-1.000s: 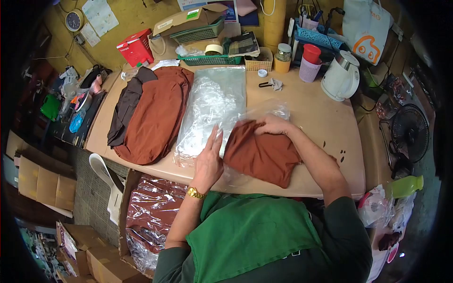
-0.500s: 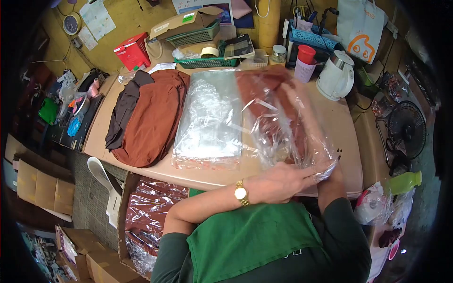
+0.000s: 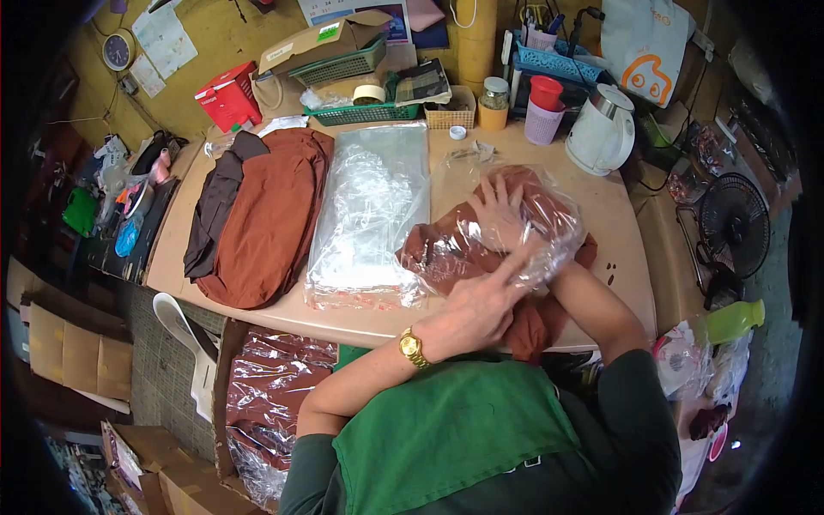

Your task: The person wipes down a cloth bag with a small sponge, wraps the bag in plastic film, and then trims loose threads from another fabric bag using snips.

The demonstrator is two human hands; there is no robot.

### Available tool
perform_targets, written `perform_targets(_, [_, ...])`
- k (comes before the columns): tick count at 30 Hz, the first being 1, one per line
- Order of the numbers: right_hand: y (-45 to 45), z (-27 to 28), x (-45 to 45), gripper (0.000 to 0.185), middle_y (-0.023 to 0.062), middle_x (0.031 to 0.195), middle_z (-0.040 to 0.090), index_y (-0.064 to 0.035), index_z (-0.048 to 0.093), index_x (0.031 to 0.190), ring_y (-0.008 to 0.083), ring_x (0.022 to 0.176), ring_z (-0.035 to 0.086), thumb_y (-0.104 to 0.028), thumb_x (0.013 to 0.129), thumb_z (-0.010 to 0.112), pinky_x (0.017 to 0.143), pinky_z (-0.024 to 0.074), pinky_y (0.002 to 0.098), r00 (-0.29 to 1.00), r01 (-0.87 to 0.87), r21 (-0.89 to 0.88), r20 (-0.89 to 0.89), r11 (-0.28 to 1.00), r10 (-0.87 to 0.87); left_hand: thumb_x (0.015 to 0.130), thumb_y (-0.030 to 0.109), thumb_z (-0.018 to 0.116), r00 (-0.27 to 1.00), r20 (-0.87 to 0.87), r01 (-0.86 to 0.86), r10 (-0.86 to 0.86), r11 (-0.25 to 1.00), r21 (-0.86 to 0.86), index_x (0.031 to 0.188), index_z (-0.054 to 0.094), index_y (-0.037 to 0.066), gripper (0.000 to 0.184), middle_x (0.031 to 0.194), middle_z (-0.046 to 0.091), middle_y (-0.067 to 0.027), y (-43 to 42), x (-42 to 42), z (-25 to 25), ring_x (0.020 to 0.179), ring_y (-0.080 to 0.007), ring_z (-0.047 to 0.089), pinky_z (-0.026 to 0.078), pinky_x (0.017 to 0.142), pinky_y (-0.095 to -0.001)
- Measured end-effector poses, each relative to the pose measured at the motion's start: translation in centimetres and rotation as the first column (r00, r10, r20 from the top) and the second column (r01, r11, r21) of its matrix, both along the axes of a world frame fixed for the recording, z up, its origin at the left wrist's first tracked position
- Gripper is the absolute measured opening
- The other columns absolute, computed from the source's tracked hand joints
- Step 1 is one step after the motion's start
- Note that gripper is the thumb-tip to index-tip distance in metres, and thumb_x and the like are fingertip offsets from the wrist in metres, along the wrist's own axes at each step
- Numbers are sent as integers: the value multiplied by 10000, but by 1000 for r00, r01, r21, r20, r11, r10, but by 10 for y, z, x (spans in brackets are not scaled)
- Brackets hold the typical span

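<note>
A clear plastic bag (image 3: 562, 210) lies partly around a bundle of rust-brown cloth (image 3: 446, 253) on the right half of the table. My right hand (image 3: 499, 213) is inside the bag, its fingers spread flat on the cloth. With a gold watch on its wrist, my left hand (image 3: 481, 313) crosses in front and pinches the bag's edge near my right wrist. Part of the cloth sticks out of the bag towards the table's front edge. To the left lie a stack of flat clear bags (image 3: 369, 215) and a pile of rust cloth (image 3: 270, 215), with dark brown cloth beside it.
Along the back stand a red box (image 3: 229, 96), green baskets (image 3: 365, 113), a jar (image 3: 493, 103), a red cup (image 3: 546, 92) and a white kettle (image 3: 601, 133). A carton (image 3: 225, 403) of bagged brown cloth is below the front edge. A black fan (image 3: 734, 223) stands at the right.
The rust cloth was bare beneath my right hand; now the bag partly surrounds both. My left hand has moved right from the bag stack to the bag's edge.
</note>
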State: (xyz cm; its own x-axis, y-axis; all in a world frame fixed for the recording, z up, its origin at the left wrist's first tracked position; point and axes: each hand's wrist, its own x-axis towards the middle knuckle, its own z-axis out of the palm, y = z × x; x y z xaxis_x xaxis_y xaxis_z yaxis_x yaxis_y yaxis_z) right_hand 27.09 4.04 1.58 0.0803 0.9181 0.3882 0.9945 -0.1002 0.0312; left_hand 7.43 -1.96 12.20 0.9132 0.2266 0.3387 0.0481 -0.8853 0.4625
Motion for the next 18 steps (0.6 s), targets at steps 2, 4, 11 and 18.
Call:
perform_targets(2, [3, -28, -10, 687, 234, 1555, 208, -157, 474, 1397, 450, 1402, 271, -410, 794, 685, 1104, 244, 600, 976, 116, -180, -163, 977, -145, 735, -3, 631, 997, -7, 82, -83, 996, -37, 1447, 429, 172, 761, 1577, 207, -169, -8, 4, -8, 833, -347, 662, 558, 613, -405])
perform_targets(4, [11, -47, -1, 699, 254, 1546, 205, -155, 450, 1411, 484, 1394, 250, -500, 829, 629, 1081, 204, 665, 947, -181, -146, -294, 973, 131, 752, -3, 618, 978, -13, 207, -208, 976, -68, 1462, 412, 193, 765, 1568, 231, -164, -11, 7, -14, 849, -351, 665, 562, 632, -398])
perform_targets(11, [25, -28, 49, 848, 245, 1596, 49, -199, 417, 1461, 481, 1455, 14, -731, 809, 529, 1110, 27, 694, 984, 68, -235, -143, 970, -104, 788, 37, 615, 916, -18, 391, -400, 904, -171, 1470, 398, 174, 729, 1484, 392, -160, -13, 5, -19, 989, -329, 650, 578, 710, -380])
perform_targets(18, [28, -51, 137, 675, 223, 1545, 246, -136, 463, 1398, 479, 1446, 100, -588, 901, 518, 1130, 90, 658, 845, 167, -85, -502, 982, -187, 881, 119, 651, 931, 317, 247, -179, 950, -190, 1424, 423, 107, 589, 1392, 502, -123, 0, -19, -17, 1054, -274, 625, 542, 833, -358])
